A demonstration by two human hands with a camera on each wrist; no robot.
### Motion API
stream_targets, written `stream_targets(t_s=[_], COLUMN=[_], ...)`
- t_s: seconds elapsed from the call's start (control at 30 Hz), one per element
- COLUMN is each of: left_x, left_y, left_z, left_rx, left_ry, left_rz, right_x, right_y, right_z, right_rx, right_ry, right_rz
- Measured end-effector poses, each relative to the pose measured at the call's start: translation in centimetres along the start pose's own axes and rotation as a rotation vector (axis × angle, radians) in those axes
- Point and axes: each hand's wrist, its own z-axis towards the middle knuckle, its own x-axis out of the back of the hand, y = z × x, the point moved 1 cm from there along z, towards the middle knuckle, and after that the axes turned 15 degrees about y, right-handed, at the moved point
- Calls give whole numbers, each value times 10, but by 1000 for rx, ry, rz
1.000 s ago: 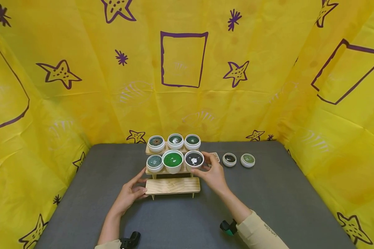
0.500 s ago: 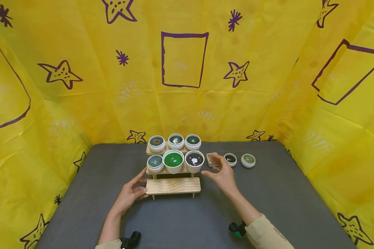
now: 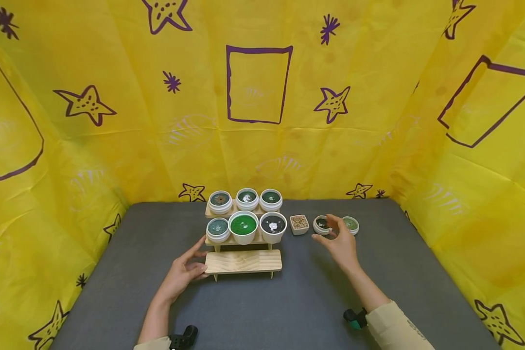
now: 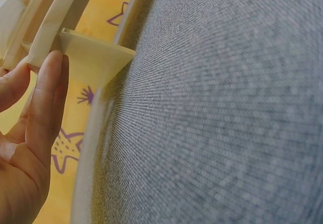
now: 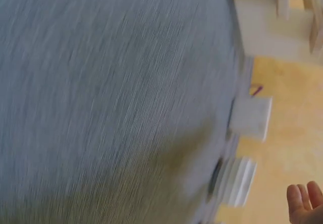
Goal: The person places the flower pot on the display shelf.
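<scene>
My left hand (image 3: 178,278) pinches the left end of the lowest shelf of a three-tier wooden stand (image 3: 243,261). The left wrist view shows thumb and fingers at the shelf's edge, by a stand leg (image 4: 93,55). My right hand (image 3: 343,245) hovers with fingers spread in a loose curve by a small white jar with dark contents (image 3: 322,223), holding nothing. In the right wrist view its fingertips (image 5: 295,199) are apart from the ribbed jar (image 5: 234,181). The stand's middle shelf bears a blue-grey jar (image 3: 218,228), a bright green cup (image 3: 242,225) and a black-filled cup (image 3: 273,225).
Three white jars, one with dark green contents (image 3: 270,197), stand on the top shelf. Right of the stand, a square white dish of tan grains (image 3: 299,223) sits on the grey table (image 3: 288,311). A pale green jar (image 3: 351,223) is partly behind my right hand. Yellow cloth (image 3: 192,155) encloses the table.
My right hand has let go of the black-filled cup on the middle shelf and moved right, past the square dish, to the dark jar. My left hand stays on the stand.
</scene>
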Motion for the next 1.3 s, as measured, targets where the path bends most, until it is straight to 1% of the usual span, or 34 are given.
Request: stream_targets(t_s=[0.17,0.3,0.47,0.6,0.77,0.9,1.07,1.3], left_x=[0,0,-1,-1,-2,-2,-1,-1], left_y=[-2,-1,0,0,0,-1,-2,-4], left_z=[1,1,1,1,0,0,1,1], left_rx=[3,3,-1,-2,0,1,3,7], left_ry=[1,4,11,9,8,12,21,7], left_rz=[2,5,5,-2,10,20,18,9], right_x=[15,26,35,39,40,40,37,34], right_y=[17,26,37,48,58,63,67,72], right_z=[16,25,32,36,40,42,49,56], right_rx=[-23,-41,-39,-57,-112,-142,-146,-181], right_ry=[79,139,176,171,145,120,112,86], right_rz=[-47,-85,-158,-194,-227,-257,-266,-280])
